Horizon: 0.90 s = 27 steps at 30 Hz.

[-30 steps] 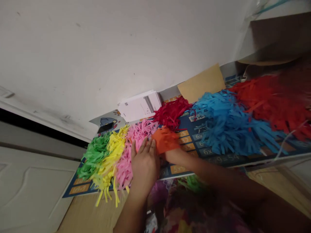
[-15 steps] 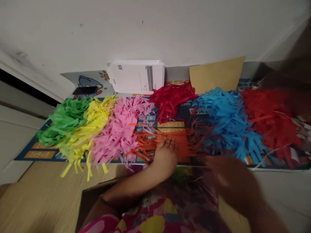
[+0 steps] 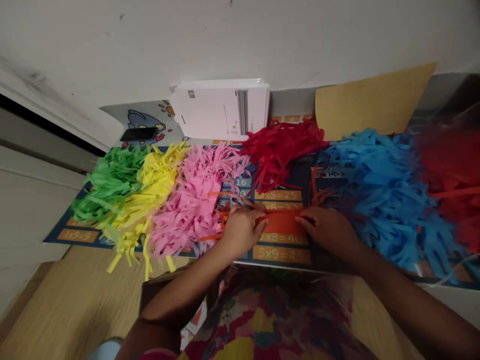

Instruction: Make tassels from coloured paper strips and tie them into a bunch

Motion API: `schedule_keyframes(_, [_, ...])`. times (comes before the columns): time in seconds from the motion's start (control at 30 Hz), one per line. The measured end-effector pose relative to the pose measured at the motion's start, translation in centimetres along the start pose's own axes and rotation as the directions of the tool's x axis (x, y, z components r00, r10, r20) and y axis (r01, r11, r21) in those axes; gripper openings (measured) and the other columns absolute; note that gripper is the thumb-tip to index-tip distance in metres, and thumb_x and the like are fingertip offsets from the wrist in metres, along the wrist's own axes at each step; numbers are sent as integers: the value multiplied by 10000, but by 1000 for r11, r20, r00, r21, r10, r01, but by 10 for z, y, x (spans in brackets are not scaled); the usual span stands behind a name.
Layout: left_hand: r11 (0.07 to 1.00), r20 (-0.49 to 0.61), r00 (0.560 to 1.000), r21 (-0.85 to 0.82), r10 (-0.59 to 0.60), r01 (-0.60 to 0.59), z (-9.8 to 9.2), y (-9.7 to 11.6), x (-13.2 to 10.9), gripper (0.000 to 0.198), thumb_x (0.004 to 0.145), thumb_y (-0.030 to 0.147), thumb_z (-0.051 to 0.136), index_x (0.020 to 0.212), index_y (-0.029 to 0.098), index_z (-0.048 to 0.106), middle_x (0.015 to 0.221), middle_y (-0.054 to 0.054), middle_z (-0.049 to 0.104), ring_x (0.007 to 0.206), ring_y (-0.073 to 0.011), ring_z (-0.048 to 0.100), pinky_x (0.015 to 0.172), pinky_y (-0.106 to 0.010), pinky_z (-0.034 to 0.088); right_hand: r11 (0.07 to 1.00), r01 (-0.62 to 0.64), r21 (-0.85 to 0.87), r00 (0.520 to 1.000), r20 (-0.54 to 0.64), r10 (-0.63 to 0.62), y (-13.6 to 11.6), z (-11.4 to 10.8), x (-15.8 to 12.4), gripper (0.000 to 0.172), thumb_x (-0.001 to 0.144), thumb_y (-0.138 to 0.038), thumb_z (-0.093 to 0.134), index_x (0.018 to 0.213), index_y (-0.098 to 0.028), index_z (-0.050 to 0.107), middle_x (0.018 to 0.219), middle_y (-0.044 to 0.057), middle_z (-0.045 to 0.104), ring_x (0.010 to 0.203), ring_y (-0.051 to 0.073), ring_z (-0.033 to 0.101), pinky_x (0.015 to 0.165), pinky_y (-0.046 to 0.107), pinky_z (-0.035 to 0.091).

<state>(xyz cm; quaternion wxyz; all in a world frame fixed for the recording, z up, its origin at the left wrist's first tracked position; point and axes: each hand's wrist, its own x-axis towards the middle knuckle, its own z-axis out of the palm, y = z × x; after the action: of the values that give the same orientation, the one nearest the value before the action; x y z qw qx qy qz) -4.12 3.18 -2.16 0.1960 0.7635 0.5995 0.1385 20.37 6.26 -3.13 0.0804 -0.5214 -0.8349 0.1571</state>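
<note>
An orange fringed paper piece (image 3: 282, 221) lies on the dark blue multiplication-table mat (image 3: 281, 254), between the pink fringe pile (image 3: 195, 195) and the blue fringe pile (image 3: 378, 185). My left hand (image 3: 242, 231) has its fingers curled onto the orange paper's left end. Gripping the right end is my right hand (image 3: 327, 227), also closed. Orange strips stick out to the left of my left hand and above my right hand.
Green (image 3: 108, 182) and yellow (image 3: 150, 190) fringe piles lie at the left, a dark red pile (image 3: 279, 147) at the back and a red pile (image 3: 453, 170) at the right. A white paper stack (image 3: 221, 107), a brown card (image 3: 371, 102) and a black phone (image 3: 138, 134) sit by the wall.
The spread orange fringe has been gathered into a compact bundle. My right hand came in from the lower right and took hold of its right end; my left hand closed on the left end.
</note>
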Motion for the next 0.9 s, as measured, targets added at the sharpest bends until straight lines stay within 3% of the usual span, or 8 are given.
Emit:
schedule_keyframes(0.2, [988,29,992,91,-124,121,0,8,16,191,923,330,586,918,216,741,776,-45,754,791,-232,687,859,-398,371,992,-127,24,992,23,127,-4,6,14,273,919,-387,539,773,-216,694,773,35,717,682,191,639,583,292,359])
schedule_keyframes(0.43, [979,49,986,130,-162,154,1,8,23,196,916,353,596,888,210,728,756,-51,744,773,-234,684,847,-394,376,991,-122,52,992,-3,123,2,10,11,267,903,-394,548,743,-217,669,724,22,684,663,183,624,579,287,347])
schedule_keyframes(0.77, [976,2,994,192,-107,105,7,7,23,215,916,378,604,833,203,697,663,-33,689,687,-214,634,797,-390,384,996,-67,59,997,-38,69,2,8,11,286,919,-377,519,715,-217,640,710,31,685,626,183,612,553,293,347])
schedule_keyframes(0.9, [962,-75,997,271,0,20,8,8,22,168,935,343,592,969,196,667,916,-77,705,891,-250,612,805,-401,372,990,-138,30,990,-35,139,0,6,11,172,890,-355,584,829,-208,651,758,38,694,691,210,629,601,311,344])
